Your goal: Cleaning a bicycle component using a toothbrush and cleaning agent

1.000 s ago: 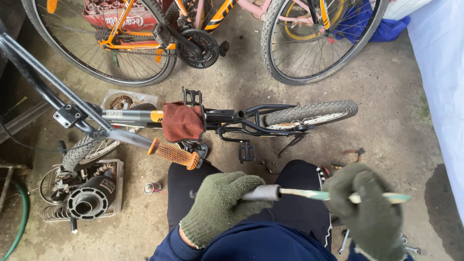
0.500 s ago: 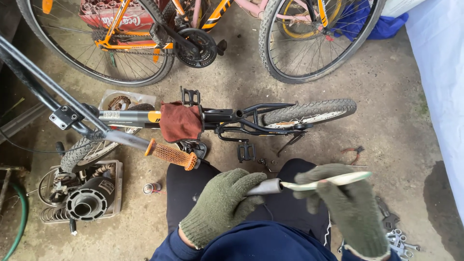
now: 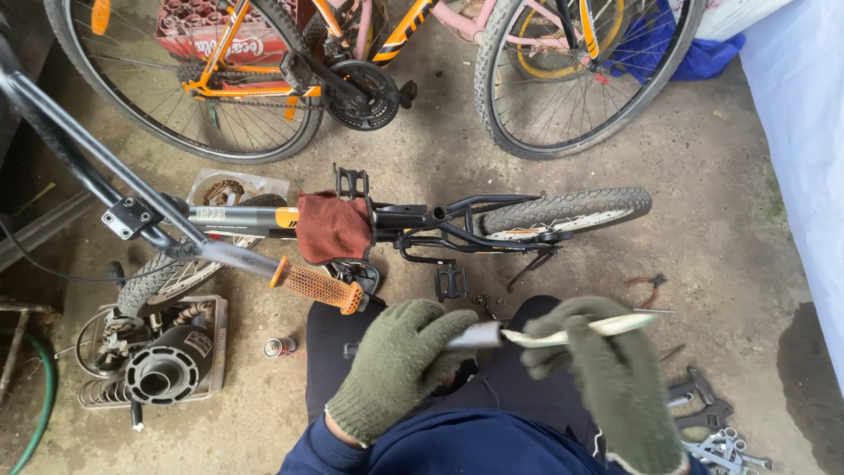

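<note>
Both my hands wear green knit gloves. My left hand (image 3: pixel 396 369) grips a short grey metal tube (image 3: pixel 479 335) above my lap. My right hand (image 3: pixel 611 387) holds a pale thin strip (image 3: pixel 585 332) whose end goes into the tube's mouth. Just in front of me stands a small black bicycle (image 3: pixel 440 220) with no saddle, a reddish-brown rag (image 3: pixel 332 227) draped over its frame and an orange handlebar grip (image 3: pixel 318 285) close to my left hand.
Two larger bicycles, an orange one (image 3: pixel 264 62) and a pink one (image 3: pixel 563 53), stand behind. A tray of old parts (image 3: pixel 158 361) lies at the left, a small can (image 3: pixel 280 347) beside it. Spanners (image 3: pixel 712 413) and red-handled pliers (image 3: pixel 646 286) lie at the right.
My right hand has slid left along the strip toward the tube, feeding the strip further in. My left hand has kept the tube nearly still.
</note>
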